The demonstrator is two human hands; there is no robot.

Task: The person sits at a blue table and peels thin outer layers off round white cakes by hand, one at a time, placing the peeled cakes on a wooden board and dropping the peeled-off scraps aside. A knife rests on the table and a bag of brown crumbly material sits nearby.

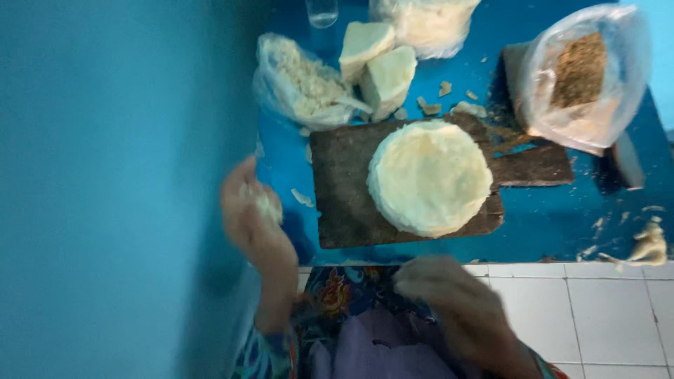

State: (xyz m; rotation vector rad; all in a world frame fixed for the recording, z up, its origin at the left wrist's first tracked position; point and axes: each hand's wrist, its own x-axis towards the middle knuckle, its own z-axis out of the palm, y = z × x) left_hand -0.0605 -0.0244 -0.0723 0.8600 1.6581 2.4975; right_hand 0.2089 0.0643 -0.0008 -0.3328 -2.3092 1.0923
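Blue paint covers both the wall on the left and the tabletop (562,224), whose near edge meets white floor tiles (604,309) at the bottom of the view. On that tabletop lies a dark, worn wooden board (340,189), and on the board sits a thick round stack of pale flat discs (430,177), filling the board's right half and reaching close to its near edge. The left hand (251,210) hangs just off the board's left edge, close against the blue wall, fingers curled round a small pale lump (265,205); it is blurred, so how tight the hold is cannot be told. The right hand (449,295) hovers below the table edge, over a flowered garment (337,295), nearer the viewer than the stack and apart from it; it is smeared by motion and whether it is spread or closed cannot be told. Behind the board, two pale blocks (375,60) lean together beside a clear bag of white crumbs (298,84), with a second bag (428,24) at the far edge. To the right, a bag holding brown powder (583,74) rests partly on a second dark board (533,165). Scraps dot the table, and a doughy lump (649,245) lies near the right edge. Bare blue surface shows mainly right of the board, toward the near edge.
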